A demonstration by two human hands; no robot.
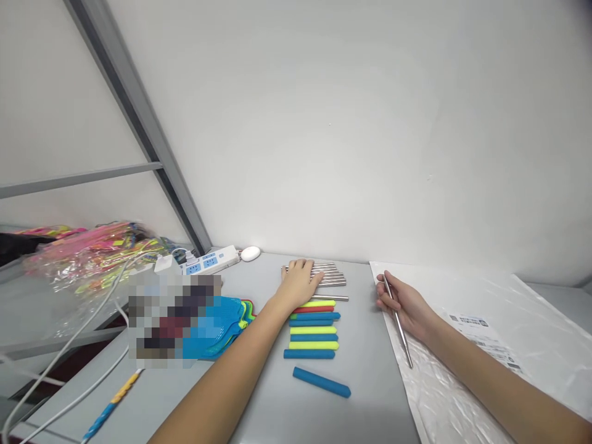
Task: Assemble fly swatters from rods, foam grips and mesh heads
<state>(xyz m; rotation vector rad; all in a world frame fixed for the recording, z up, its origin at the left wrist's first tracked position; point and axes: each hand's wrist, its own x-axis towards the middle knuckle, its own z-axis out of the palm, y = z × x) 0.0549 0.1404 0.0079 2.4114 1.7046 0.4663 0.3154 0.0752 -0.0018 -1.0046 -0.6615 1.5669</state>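
My left hand (pixel 300 282) lies palm down on a row of silver metal rods (pixel 333 275), fingers spread, covering their left part. One separate metal rod (pixel 340 298) lies just in front of that row. Below it, several foam-like sleeves with pointed ends, yellow, red and blue, are lined up side by side; a yellow sleeve (pixel 313 330) is among them. Nearer to me a single blue sleeve (pixel 322 382) lies at a slant. Over at the right, my right hand (pixel 401 303) grips a slim metal rod (pixel 401 333) between thumb and fingers, its narrow end pointing down toward me.
A white plastic mailing bag (pixel 462 357) with a label spreads across the right side. Stacked blue pieces (pixel 222 327) sit at left, partly blurred out. Behind them are a power strip (pixel 210 262), white cables and a white oval device (pixel 250 253). Plastic-wrapped colourful items (pixel 102 250) lie far left.
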